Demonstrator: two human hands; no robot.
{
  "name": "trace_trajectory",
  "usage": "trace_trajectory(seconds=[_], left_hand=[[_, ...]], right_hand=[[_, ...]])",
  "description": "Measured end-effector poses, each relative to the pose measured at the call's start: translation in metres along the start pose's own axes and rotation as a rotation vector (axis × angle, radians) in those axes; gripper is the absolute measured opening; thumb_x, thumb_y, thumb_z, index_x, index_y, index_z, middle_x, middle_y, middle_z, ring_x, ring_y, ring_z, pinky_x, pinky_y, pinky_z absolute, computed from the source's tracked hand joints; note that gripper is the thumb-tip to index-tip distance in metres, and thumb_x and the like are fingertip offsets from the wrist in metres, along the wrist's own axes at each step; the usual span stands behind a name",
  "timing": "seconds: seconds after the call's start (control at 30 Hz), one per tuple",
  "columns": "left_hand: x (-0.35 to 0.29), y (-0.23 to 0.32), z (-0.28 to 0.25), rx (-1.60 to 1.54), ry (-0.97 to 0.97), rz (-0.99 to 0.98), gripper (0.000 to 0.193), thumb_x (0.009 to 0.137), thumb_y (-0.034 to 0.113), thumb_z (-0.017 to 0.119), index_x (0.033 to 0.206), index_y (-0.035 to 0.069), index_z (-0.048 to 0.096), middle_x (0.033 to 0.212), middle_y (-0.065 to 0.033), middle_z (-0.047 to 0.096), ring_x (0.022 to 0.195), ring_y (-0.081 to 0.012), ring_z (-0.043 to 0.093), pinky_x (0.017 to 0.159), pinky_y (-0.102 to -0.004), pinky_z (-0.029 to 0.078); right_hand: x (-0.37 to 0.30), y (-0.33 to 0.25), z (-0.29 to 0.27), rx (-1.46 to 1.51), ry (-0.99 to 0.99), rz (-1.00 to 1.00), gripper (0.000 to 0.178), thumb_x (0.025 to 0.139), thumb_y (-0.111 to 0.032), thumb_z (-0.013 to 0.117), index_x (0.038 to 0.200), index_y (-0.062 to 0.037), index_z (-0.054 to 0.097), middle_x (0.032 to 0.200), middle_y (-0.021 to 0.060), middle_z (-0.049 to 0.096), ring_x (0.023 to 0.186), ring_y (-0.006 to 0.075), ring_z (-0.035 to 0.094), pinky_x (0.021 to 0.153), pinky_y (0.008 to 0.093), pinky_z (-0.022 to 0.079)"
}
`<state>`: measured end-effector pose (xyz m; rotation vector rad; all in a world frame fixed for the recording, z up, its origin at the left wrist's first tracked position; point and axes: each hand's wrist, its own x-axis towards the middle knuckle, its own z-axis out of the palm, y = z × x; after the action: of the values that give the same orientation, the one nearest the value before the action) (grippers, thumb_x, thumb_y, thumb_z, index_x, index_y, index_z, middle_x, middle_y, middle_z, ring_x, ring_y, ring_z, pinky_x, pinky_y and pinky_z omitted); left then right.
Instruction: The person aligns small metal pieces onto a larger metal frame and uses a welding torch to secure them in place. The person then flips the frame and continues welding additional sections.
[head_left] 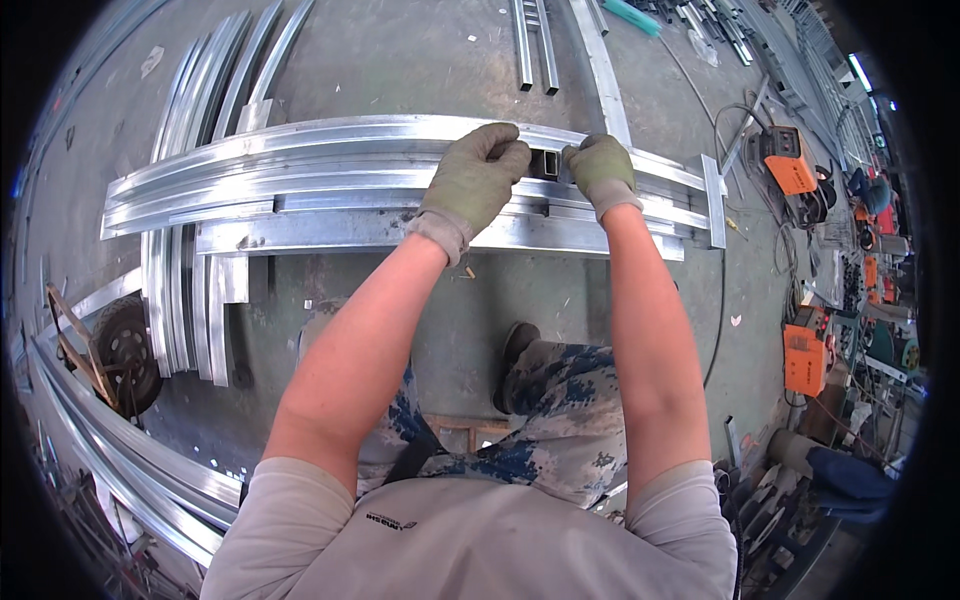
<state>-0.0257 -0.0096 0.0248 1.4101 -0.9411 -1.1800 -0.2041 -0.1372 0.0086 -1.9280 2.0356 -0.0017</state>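
Both my hands wear olive-green work gloves and rest over a bundle of shiny metal channels (330,180) lying crosswise in front of me. My left hand (472,175) is closed, thumb and fingers curled together near the bundle's far edge; what they hold, if anything, is hidden. Just to its right, between the hands, shows the dark open end of a small square tube (545,164). My right hand (603,168) is also closed, fingers bent down at the tube's right side. Its fingertips are partly hidden, and I cannot tell whether they touch the tube.
Long metal profiles (178,300) run under the bundle's left end. A wheel (128,355) stands at the left. To the right are two orange machines, one farther (790,160) and one nearer (805,355), with cables on the floor. Two square tubes (536,50) lie beyond the bundle.
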Motion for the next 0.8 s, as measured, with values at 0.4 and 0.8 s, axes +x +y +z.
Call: trace_trajectory(seconds=[0.4,0.8], left_hand=[[0.006,-0.002,-0.006,0.002,0.023,0.045,0.049,0.1,0.027,0.071,0.137,-0.005,0.066,0.118,-0.0148,0.077,0.107,-0.0205,0.072,0.095,-0.0319,0.055],[0.005,-0.019,-0.022,1.133,0.041,0.079,0.051,0.097,0.039,0.064,0.137,0.008,0.065,0.139,-0.0138,0.07,0.132,-0.0356,0.063,0.118,-0.0546,0.039]], right_hand=[[0.0,0.001,0.019,-0.006,0.161,-0.044,0.041,0.093,-0.039,0.074,0.116,-0.0067,0.08,0.115,0.0196,0.078,0.113,0.0392,0.073,0.102,0.0462,0.056],[0.016,0.024,0.018,0.083,-0.003,-0.122,0.04,0.093,-0.041,0.073,0.113,-0.0069,0.081,0.117,0.0206,0.078,0.115,0.0397,0.072,0.101,0.0474,0.056]])
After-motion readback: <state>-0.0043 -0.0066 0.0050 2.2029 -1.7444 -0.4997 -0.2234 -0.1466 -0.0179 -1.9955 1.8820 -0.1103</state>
